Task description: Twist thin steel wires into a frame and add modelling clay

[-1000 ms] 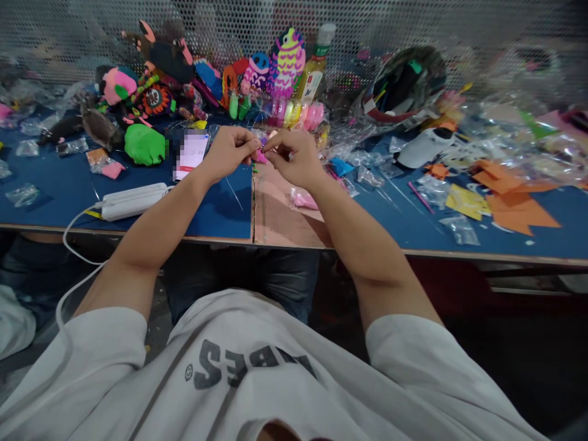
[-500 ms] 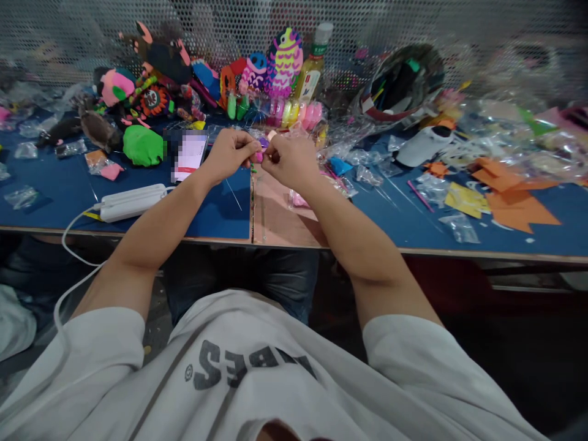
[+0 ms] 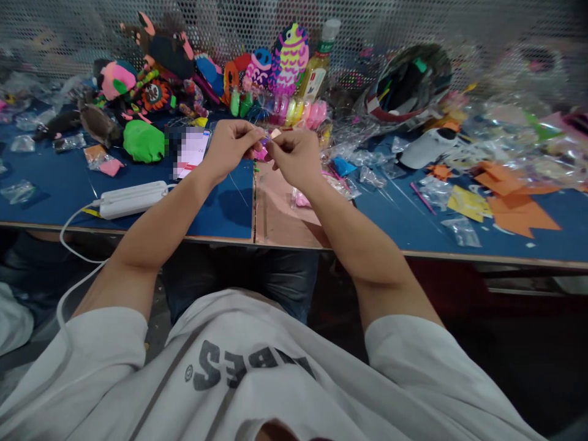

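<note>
Over the middle of the table, a small pink and purple piece (image 3: 261, 153) shows between my two hands. My left hand (image 3: 232, 147) holds it with thumb and fingers pinched at its left side. On its right, my right hand (image 3: 296, 156) is closed, its fingertips at the piece; whether they grip it or something smaller is hidden. The piece is small, and its shape is partly covered by fingers. Just left of my left hand lies a lit phone (image 3: 192, 152). A pink item in clear wrap (image 3: 302, 199) lies below my right hand.
A white power strip (image 3: 133, 199) with a cable lies at the left front. Behind are a green clay shape (image 3: 143, 142), a fish figure (image 3: 290, 60), a bottle (image 3: 316, 64) and a round container (image 3: 407, 82). Orange sheets (image 3: 519, 208) and plastic wrappers lie right.
The view has shifted slightly. My fingers have turned a little around the small piece, and my right hand's fingertips have moved slightly relative to it.
</note>
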A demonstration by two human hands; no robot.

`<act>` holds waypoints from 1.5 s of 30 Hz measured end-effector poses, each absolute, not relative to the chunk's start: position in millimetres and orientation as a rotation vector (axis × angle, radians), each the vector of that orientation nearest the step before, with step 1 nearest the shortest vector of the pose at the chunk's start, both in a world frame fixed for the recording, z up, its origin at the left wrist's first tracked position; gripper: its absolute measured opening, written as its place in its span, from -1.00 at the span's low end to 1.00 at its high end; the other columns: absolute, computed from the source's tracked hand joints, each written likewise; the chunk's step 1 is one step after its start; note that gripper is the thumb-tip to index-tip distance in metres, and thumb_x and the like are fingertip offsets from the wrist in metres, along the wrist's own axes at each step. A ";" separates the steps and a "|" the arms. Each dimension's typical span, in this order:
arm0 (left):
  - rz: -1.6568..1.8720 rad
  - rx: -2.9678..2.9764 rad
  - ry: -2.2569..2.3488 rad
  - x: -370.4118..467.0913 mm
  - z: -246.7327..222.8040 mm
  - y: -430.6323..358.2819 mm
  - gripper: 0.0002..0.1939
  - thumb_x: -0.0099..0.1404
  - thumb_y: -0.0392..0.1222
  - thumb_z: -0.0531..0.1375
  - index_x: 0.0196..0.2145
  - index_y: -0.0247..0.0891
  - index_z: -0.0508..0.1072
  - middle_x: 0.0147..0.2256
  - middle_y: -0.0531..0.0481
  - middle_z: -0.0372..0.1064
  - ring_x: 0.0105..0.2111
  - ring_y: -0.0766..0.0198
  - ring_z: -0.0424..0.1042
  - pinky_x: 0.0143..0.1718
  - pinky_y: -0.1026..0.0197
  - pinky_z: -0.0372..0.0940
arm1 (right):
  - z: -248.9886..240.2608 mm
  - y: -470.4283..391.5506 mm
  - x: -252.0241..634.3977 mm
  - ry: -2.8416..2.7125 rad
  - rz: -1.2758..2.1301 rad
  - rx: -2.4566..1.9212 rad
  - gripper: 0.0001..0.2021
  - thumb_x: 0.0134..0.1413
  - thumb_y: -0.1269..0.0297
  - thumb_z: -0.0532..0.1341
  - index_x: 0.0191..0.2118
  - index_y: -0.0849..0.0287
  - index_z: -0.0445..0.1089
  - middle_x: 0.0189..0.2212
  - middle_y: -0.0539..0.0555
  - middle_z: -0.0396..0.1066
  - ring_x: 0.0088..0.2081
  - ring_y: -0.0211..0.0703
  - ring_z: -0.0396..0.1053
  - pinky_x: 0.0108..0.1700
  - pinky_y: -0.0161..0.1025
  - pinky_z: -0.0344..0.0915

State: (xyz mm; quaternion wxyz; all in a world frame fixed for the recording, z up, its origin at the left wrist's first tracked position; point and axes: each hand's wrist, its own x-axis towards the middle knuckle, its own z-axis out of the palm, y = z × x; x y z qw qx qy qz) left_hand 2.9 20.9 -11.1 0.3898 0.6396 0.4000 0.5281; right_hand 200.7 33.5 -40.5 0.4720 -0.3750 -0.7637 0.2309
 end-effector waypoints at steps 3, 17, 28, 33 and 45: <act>1.361 1.646 1.031 3.1 -10.4 19.4 -0.65 0.46 0.05 0.46 -0.39 -0.20 0.59 -0.44 -0.01 0.59 -0.51 0.38 0.45 -0.39 0.26 0.44 | -35.7 31.5 198.2 -1.771 0.706 -0.891 -0.48 0.37 -0.31 0.33 -0.39 0.05 0.53 -0.42 0.08 0.62 -0.47 -0.13 0.48 -0.38 -0.11 0.54; 1.354 1.518 0.906 3.8 -9.4 19.4 -0.70 0.57 -0.19 0.33 -0.38 -0.23 0.59 -0.44 0.06 0.54 -0.54 0.47 0.32 -0.43 0.24 0.27 | -47.4 30.5 190.8 -1.713 0.464 -0.776 -0.43 0.50 -0.36 0.15 -0.03 0.01 0.67 -0.18 0.10 0.66 -0.25 -0.01 0.65 -0.14 0.06 0.68; 1.116 1.229 0.873 3.9 -12.0 22.5 -0.65 0.59 -0.14 0.32 -0.41 -0.23 0.50 -0.48 0.06 0.42 -0.56 0.46 0.38 -0.48 0.36 0.33 | -34.2 40.1 225.0 -2.127 0.075 -0.883 -0.43 0.54 -0.34 0.03 0.12 -0.09 0.63 0.13 0.20 0.64 0.24 0.29 0.57 0.36 0.33 0.42; 1.237 1.224 0.913 3.2 -7.7 22.1 -0.72 0.59 -0.15 0.31 -0.33 -0.22 0.55 -0.42 0.04 0.50 -0.52 0.45 0.43 -0.43 0.34 0.39 | -37.9 46.0 232.8 -2.040 -0.058 -0.918 -0.50 0.48 -0.33 0.11 0.04 -0.11 0.62 0.14 0.21 0.61 0.37 0.42 0.44 0.39 0.49 0.32; 1.289 1.099 0.835 4.3 -9.5 22.0 -0.67 0.63 -0.05 0.30 -0.32 -0.23 0.54 -0.47 0.12 0.46 -0.54 0.50 0.46 -0.41 0.38 0.39 | -70.3 43.1 177.1 -1.744 0.601 -0.736 -0.28 0.40 -0.55 0.07 0.26 -0.07 0.42 -0.18 0.07 0.56 -0.27 -0.08 0.58 -0.17 -0.05 0.63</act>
